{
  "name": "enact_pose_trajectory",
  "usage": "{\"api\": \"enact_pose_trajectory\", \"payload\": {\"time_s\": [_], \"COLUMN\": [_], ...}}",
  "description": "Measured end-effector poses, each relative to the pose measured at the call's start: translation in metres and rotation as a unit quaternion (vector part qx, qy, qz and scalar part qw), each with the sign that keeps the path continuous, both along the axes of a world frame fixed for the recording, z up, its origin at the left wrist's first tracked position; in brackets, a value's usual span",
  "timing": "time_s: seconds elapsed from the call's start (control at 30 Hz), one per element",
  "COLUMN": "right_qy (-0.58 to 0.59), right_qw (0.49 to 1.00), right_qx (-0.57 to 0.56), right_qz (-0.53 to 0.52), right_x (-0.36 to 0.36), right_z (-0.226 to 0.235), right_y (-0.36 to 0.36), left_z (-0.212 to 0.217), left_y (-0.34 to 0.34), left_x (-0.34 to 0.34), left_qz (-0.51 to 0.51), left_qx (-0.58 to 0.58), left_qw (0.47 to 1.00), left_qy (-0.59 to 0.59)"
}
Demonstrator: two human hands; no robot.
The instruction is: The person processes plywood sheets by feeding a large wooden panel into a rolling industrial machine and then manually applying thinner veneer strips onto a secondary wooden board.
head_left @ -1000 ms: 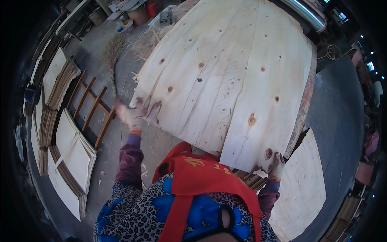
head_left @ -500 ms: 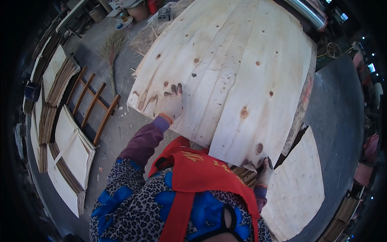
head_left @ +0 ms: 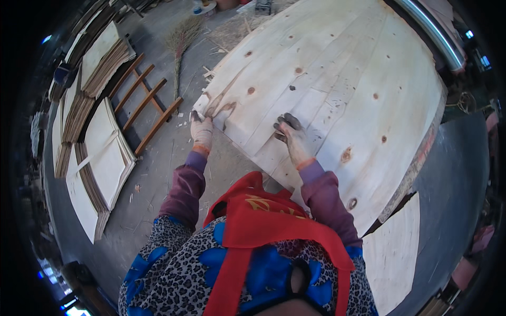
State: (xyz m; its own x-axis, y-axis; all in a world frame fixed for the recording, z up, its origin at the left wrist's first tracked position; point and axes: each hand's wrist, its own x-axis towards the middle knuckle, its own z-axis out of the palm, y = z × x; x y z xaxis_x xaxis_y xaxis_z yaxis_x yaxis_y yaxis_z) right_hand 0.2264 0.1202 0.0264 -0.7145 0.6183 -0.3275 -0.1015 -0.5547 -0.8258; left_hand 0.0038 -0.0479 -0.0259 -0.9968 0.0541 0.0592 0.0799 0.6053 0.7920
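A broad pale wood veneer sheet point(head_left: 363, 110) with dark knots and lengthwise seams lies in front of me, on top of a stack whose rough edge shows at the right. At its near left corner my left hand point(head_left: 201, 131), in a light glove with dark fingertips, is closed on the edge. My right hand point(head_left: 296, 138), gloved the same way, is over the near middle of the sheet with fingers apart and slightly bent. It grips nothing; whether it touches the surface I cannot tell.
Stacks of veneer point(head_left: 108, 174) stand on the floor at left, beside a wooden slatted frame point(head_left: 142, 105) and a twig broom point(head_left: 182, 39). A shiny metal roller point(head_left: 432, 31) runs at the far right. Another pale sheet point(head_left: 392, 258) lies low at right.
My left hand has gone from on top of the sheet to its left corner. My right hand has left the near right edge and moved inward over the sheet. The view has shifted.
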Motion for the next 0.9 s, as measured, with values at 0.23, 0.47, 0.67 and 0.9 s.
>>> {"api": "enact_pose_trajectory", "payload": {"time_s": [0.23,0.47,0.67,0.9], "right_qy": [-0.107,-0.051,0.038,-0.118], "right_qw": [0.990,0.996,0.999,0.961], "right_qx": [-0.084,-0.039,-0.007,0.152], "right_qz": [0.045,0.069,0.001,-0.197], "right_x": [-0.084,-0.104,-0.048,0.128], "right_z": [-0.017,-0.002,0.062,0.024], "right_y": [-0.014,0.022,0.016,-0.025], "left_z": [0.001,0.055,0.140,0.065], "left_y": [-0.023,-0.023,0.014,0.044], "left_x": [0.006,0.009,0.065,0.084], "left_qz": [-0.070,-0.030,-0.342,-0.354], "left_qx": [0.352,0.474,0.470,0.258], "left_qw": [0.918,0.864,0.668,0.819], "left_qy": [-0.169,-0.165,-0.465,-0.372]}}
